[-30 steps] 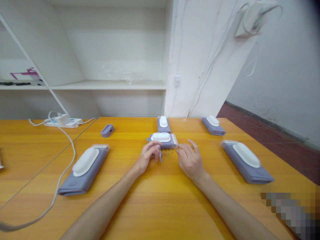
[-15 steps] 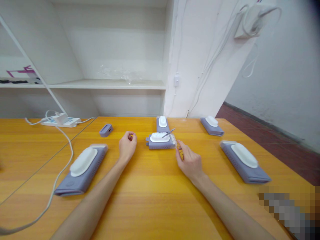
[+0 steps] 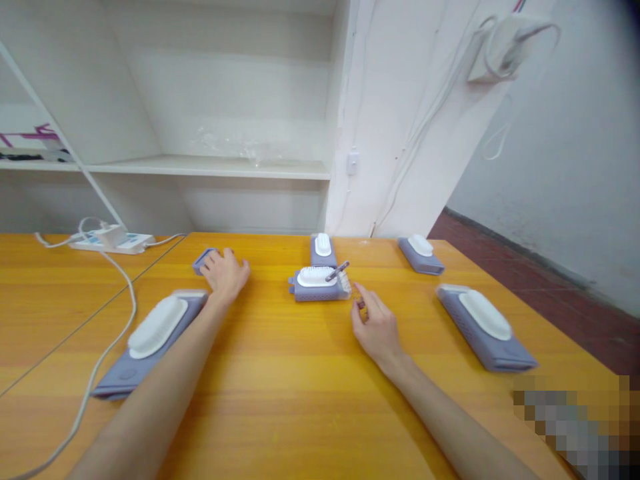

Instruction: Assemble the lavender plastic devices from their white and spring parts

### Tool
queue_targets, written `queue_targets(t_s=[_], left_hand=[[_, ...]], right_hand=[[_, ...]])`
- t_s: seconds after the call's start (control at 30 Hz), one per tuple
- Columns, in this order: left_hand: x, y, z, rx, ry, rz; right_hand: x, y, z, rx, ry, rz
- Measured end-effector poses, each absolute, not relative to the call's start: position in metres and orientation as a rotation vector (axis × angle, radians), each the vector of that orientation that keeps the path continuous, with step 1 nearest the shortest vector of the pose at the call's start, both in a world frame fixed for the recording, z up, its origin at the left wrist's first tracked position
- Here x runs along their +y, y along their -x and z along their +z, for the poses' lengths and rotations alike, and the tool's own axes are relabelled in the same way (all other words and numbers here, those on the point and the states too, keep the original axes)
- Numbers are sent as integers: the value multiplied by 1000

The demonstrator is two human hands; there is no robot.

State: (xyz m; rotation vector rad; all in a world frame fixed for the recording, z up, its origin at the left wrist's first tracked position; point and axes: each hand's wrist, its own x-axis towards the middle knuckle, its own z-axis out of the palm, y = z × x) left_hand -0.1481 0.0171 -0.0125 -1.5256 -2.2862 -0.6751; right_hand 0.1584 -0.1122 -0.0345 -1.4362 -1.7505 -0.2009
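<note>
My left hand [image 3: 225, 275] reaches over a small grey-purple rectangular cap [image 3: 199, 261] at the back left. Its fingers are spread and partly hide the cap; whether they touch it is unclear. Loosely curled, my right hand [image 3: 377, 327] rests low above the table, thumb and index finger apart. Just left of those fingertips lies a grey-purple case [image 3: 320, 293] with a clear end piece [image 3: 345, 285]. On top of it is a white bristled oval part [image 3: 316, 276], crossed by a thin dark stick-like piece [image 3: 337, 271].
Similar grey-purple cases with white oval tops lie at the left [image 3: 157, 327], back middle [image 3: 323, 248], back right [image 3: 421, 255] and right [image 3: 487, 327]. A white power strip [image 3: 113, 239] sits at the back left, its cable [image 3: 134, 300] running forward. White shelving [image 3: 225, 167] stands behind.
My left hand has moved left and away from me to the small cap, its fingers opening out. My right hand stays near the middle case. The view has shifted slightly.
</note>
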Motion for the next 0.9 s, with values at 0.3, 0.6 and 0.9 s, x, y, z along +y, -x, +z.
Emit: queue_targets(t_s=[0.3, 0.6, 0.9], left_hand=[[37, 170, -31, -2429, 1471, -439], [6, 135, -12, -2198, 1660, -464], [-27, 114, -7, -2248, 1772, -553]], right_hand=[[-112, -159, -36, -1744, 1443, -125], [-112, -159, -37, -1737, 1455, -161], [-113, -157, -37, -1707, 1464, -175]])
